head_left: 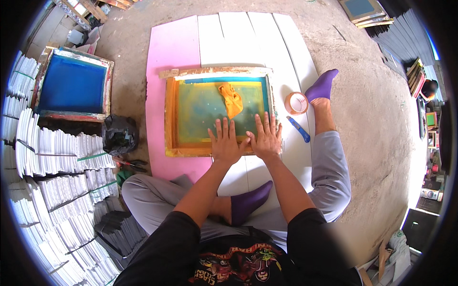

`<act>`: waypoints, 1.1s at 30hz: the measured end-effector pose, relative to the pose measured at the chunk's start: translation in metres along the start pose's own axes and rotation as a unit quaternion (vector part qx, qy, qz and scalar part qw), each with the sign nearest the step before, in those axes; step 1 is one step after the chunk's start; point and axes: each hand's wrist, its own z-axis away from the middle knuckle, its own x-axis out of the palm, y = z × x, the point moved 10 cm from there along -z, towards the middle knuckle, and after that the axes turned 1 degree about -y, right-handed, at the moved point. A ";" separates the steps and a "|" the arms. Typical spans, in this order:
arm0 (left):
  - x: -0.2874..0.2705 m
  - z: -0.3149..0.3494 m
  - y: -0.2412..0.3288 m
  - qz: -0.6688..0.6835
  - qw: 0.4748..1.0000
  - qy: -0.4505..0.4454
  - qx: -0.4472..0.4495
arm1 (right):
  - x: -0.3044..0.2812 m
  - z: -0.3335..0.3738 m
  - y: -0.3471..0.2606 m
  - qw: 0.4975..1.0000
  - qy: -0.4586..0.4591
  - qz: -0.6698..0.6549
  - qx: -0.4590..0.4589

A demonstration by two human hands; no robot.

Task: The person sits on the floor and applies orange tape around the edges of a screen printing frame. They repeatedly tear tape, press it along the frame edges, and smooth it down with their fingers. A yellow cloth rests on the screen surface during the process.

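Note:
In front of me lies a wood-framed printing screen [191, 117] with a blue and yellow-green mesh and brown tape along its inner edges. My left hand [226, 142] is flat on its near side, fingers spread and pointing away from me. Beside it, my right hand [265, 137] rests near the screen's near right corner, also flat and spread. The two thumbs meet or nearly meet. An orange crumpled cloth [231, 100] lies on the mesh beyond my fingertips. Neither hand holds anything.
White and pink boards [171, 43] lie under the screen. To its right are a roll of brown tape [296, 103] and a blue utility knife [298, 129]. At the left stand another blue screen [71, 83], a black plastic bag [119, 135] and stacks of bundled paper [57, 148].

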 end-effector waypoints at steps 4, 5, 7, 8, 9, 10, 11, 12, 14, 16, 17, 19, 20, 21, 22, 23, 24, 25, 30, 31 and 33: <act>-0.009 0.000 0.000 -0.006 1.000 -0.028 0.011 | 0.006 0.000 0.003 1.000 -0.018 -0.008 0.013; -0.010 0.000 0.000 -0.014 0.998 -0.054 0.011 | 0.005 0.000 0.003 1.000 -0.018 -0.005 0.013; -0.013 0.003 0.000 -0.031 0.994 -0.105 0.013 | 0.002 0.001 0.006 1.000 -0.018 0.006 0.010; -0.014 0.006 -0.004 -0.033 0.994 -0.102 0.020 | 0.001 0.001 0.003 1.000 -0.018 0.010 0.003; -0.011 0.009 -0.008 -0.034 0.994 -0.098 0.028 | -0.001 0.002 0.000 1.000 -0.018 0.015 -0.003; -0.009 0.009 -0.014 -0.036 0.994 -0.093 0.035 | -0.005 0.004 -0.006 1.000 -0.002 0.017 -0.022; -0.008 0.009 -0.018 -0.030 0.995 -0.083 0.050 | -0.007 0.004 -0.007 0.999 -0.001 0.018 -0.032; -0.007 0.011 -0.022 -0.023 0.995 -0.073 0.066 | -0.009 0.004 -0.010 0.999 0.000 0.019 -0.043; -0.005 0.014 -0.036 -0.020 0.995 -0.061 0.079 | -0.009 0.008 -0.015 0.997 0.007 0.028 -0.071; -0.006 0.018 -0.055 -0.023 0.996 -0.052 0.075 | -0.010 0.010 -0.018 0.996 0.007 0.025 -0.085; -0.008 0.021 -0.065 -0.014 0.996 -0.042 0.076 | -0.011 0.012 -0.020 0.996 0.006 0.024 -0.090; -0.016 0.025 -0.084 0.005 0.997 -0.020 0.080 | -0.009 0.011 -0.019 0.996 -0.018 0.032 -0.083; -0.020 0.027 -0.093 0.002 0.997 -0.013 0.076 | -0.007 0.010 -0.018 0.996 -0.024 0.034 -0.078; -0.024 0.029 -0.103 -0.002 0.997 -0.006 0.072 | -0.006 0.009 -0.016 0.996 -0.030 0.037 -0.072; -0.027 0.033 -0.112 -0.005 0.998 -0.001 0.068 | -0.005 0.009 -0.015 0.996 -0.029 0.038 -0.075; -0.029 0.035 -0.120 -0.010 0.997 0.011 0.073 | -0.004 0.009 -0.015 0.996 -0.028 0.038 -0.077; -0.031 0.036 -0.126 -0.015 0.997 0.022 0.078 | -0.003 0.009 -0.014 0.996 -0.026 0.039 -0.079; -0.033 0.037 -0.131 -0.020 0.996 0.033 0.084 | -0.002 0.009 -0.014 0.996 -0.029 0.035 -0.079; -0.040 0.043 -0.151 -0.029 0.996 0.050 0.067 | -0.001 0.010 -0.014 0.996 -0.035 0.028 -0.075; -0.042 0.045 -0.152 -0.041 0.996 0.058 0.061 | -0.001 0.010 -0.013 0.996 -0.039 0.029 -0.072; -0.045 0.045 -0.153 -0.058 0.995 0.066 0.051 | -0.001 0.010 -0.012 0.996 -0.046 0.033 -0.067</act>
